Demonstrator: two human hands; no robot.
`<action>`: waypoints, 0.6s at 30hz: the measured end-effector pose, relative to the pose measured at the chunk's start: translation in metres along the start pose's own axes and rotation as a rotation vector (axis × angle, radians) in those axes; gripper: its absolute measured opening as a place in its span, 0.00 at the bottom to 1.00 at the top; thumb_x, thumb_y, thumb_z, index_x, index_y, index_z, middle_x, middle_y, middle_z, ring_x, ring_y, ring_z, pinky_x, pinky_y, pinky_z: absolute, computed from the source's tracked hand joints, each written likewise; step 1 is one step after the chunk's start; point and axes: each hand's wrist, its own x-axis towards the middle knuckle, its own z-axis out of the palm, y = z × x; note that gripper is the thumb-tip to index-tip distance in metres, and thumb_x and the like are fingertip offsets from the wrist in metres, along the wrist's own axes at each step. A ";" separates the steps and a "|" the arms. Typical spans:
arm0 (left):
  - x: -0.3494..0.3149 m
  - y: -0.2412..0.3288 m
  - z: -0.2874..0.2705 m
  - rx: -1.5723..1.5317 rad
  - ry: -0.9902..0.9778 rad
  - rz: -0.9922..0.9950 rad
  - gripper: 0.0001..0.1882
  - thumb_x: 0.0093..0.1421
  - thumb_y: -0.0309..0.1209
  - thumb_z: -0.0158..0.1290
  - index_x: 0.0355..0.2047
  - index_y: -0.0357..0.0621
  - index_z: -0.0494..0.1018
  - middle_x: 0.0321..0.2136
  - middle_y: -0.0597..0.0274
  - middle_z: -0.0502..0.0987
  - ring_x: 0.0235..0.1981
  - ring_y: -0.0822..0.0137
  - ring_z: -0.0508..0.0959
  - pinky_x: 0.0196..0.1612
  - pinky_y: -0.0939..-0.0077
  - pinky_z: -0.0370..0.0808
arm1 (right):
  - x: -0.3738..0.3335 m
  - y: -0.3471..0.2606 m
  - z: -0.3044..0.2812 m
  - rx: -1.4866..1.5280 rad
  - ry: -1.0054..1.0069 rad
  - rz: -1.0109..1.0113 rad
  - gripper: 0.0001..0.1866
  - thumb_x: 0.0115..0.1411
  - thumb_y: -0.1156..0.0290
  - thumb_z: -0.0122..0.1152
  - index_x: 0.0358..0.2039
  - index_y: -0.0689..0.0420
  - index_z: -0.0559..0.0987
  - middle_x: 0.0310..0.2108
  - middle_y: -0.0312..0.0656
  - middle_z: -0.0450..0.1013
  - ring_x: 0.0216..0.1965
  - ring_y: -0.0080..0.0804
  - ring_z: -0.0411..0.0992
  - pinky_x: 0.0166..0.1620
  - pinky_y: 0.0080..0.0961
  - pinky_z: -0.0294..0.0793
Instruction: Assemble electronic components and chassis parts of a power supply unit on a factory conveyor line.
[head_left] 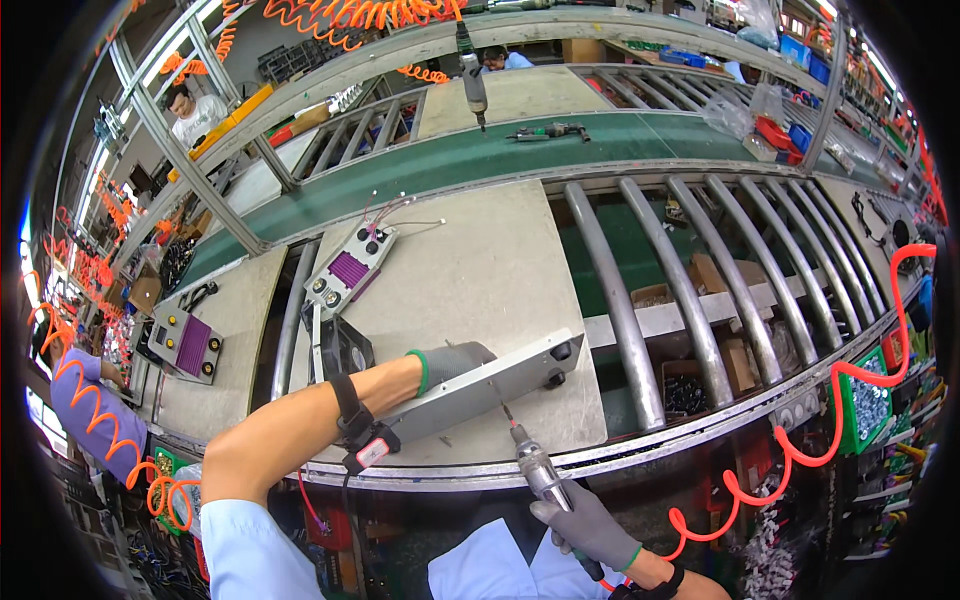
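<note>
My left hand [455,364], in a grey glove, is closed on the far edge of a long grey metal panel [450,408], its fingers partly hidden. The panel is tilted over the pale work board, and black round feet [563,352] show at its right end. Wrapped in a grey glove, my right hand [592,527] grips a silver air screwdriver [540,468]. Its thin bit points up at the panel's lower face, and the tip appears to touch it. A black fan-like part [345,348] stands just left of the panel.
A front plate with a purple grille [350,268] and loose wires lies on the board; a similar unit [183,342] sits left. Steel rollers [620,300] run right. An orange coiled air hose [790,465] hangs right. Another screwdriver [473,85] hangs overhead. A person's purple sleeve [95,415] is left.
</note>
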 end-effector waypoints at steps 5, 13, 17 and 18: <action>0.002 -0.014 0.017 0.078 -0.067 0.056 0.14 0.51 0.26 0.58 0.39 0.43 0.83 0.33 0.61 0.84 0.35 0.69 0.79 0.39 0.70 0.74 | -0.016 0.017 0.009 0.022 0.000 0.006 0.23 0.62 0.56 0.65 0.47 0.60 0.70 0.26 0.35 0.69 0.19 0.19 0.69 0.22 0.21 0.71; 0.011 -0.019 0.028 0.093 -0.051 0.006 0.16 0.51 0.27 0.57 0.41 0.48 0.84 0.37 0.60 0.85 0.42 0.66 0.81 0.48 0.70 0.75 | -0.013 0.033 0.025 0.136 0.012 0.036 0.22 0.63 0.58 0.64 0.47 0.59 0.69 0.26 0.36 0.69 0.20 0.20 0.70 0.22 0.21 0.71; 0.013 -0.017 0.030 0.123 -0.033 0.018 0.16 0.51 0.27 0.55 0.40 0.48 0.85 0.38 0.58 0.85 0.42 0.65 0.81 0.50 0.69 0.74 | -0.014 0.036 0.033 0.125 0.130 -0.108 0.16 0.64 0.62 0.62 0.45 0.55 0.70 0.17 0.33 0.67 0.14 0.20 0.65 0.17 0.22 0.64; 0.014 -0.017 0.030 0.161 -0.028 -0.001 0.16 0.51 0.27 0.55 0.40 0.48 0.85 0.39 0.58 0.85 0.43 0.64 0.81 0.51 0.68 0.74 | -0.015 0.037 0.034 0.120 0.126 -0.106 0.16 0.64 0.62 0.62 0.45 0.55 0.70 0.17 0.33 0.67 0.14 0.20 0.65 0.17 0.22 0.64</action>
